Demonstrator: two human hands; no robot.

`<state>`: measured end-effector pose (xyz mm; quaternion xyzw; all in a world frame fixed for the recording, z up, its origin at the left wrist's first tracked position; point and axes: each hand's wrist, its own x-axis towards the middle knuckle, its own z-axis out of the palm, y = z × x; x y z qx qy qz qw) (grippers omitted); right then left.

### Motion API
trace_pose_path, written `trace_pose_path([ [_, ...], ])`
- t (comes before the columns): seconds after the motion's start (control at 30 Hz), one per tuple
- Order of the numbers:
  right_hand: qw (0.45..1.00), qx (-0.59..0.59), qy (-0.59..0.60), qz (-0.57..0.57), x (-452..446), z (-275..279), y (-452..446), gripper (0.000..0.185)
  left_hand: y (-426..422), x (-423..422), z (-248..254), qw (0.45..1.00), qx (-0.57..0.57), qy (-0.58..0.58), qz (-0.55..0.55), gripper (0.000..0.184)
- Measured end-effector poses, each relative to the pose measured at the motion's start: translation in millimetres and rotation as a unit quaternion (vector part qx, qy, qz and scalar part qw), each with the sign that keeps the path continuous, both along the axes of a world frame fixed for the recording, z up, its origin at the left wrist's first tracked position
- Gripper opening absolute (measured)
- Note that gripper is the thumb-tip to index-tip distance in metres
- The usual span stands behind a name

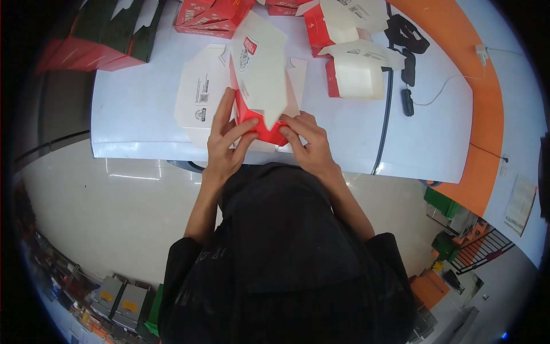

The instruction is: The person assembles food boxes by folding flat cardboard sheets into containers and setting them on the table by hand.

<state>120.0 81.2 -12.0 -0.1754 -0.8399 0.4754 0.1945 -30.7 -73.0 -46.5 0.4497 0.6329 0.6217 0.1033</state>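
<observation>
Half-folded red carton [267, 138] sits at the near edge of the table [137, 109], directly between the two hands. Left hand [224, 140] grips its left end with thumb and fingers; right hand [309, 140] pinches its right front corner; the hands are apart from each other, the carton bridging them. Its pale lid flap [260, 63] stands over the body, the pointed tip overlapping the red front, so the carton's interior is hidden. Flat printed blanks [197, 94] lie beneath and behind it (print too small to read; number of sheets unclear). To the right, the lower open box [358, 80] shows its pale inner floor; the upper open box [318, 28] is partly covered by raised flaps. Shut red boxes [209, 17] at the top conceal their contents, and are cut off by the frame, as is the red-and-green box stack [97, 51] at upper left.
</observation>
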Motion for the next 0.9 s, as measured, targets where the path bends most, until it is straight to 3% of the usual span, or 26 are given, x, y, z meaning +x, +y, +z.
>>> trace_pose_path([
  [0.07, 0.999, 0.025, -0.017, 0.033, -1, 1, -1, 0.026, -2, 1, 8, 0.994, -0.11, 0.013, 0.015, 0.036],
  [0.1, 0.999, 0.033, -0.013, 0.036, -2, 1, -2, 0.026, -1, -1, 12, 0.989, -0.118, 0.075, 0.051, 0.04],
  [0.23, 0.998, 0.05, -0.013, 0.045, -4, -4, -8, 0.024, -1, 5, 19, 0.963, -0.164, -0.197, 0.084, 0.043],
  [0.33, 0.995, 0.071, -0.031, 0.065, -2, -2, -5, 0.024, -6, 8, 4, 0.961, -0.189, -0.182, 0.081, 0.035],
  [0.43, 0.993, 0.09, -0.032, 0.073, 1, -4, -1, 0.023, -2, 10, 12, 0.982, -0.159, 0.102, 0.015, 0.03],
  [0.53, 0.994, 0.085, -0.03, 0.069, 4, -9, -3, 0.022, -2, 15, 24, 0.984, -0.178, 0.005, -0.025, 0.033],
  [0.63, 0.997, 0.052, -0.035, 0.05, 2, -3, -4, 0.02, -4, 6, 38, 0.983, -0.153, 0.087, -0.043, 0.037],
  [0.73, 0.999, 0.021, -0.036, -0.007, -2, 13, -12, 0.018, -20, 0, 51, 0.984, -0.043, 0.154, -0.082, 0.053],
  [0.8, 1.0, -0.006, -0.014, -0.001, -3, 37, -19, 0.016, -13, 7, 43, 0.969, 0.155, 0.182, -0.058, 0.066],
  [0.87, 0.993, -0.084, 0.056, 0.058, 6, 50, -17, 0.016, -13, 18, 37, 0.98, 0.154, 0.121, -0.031, 0.076],
  [0.9, 0.993, -0.061, 0.057, 0.085, 7, 71, -13, 0.018, -21, 30, 37, 0.998, 0.053, 0.044, -0.014, 0.078],
])
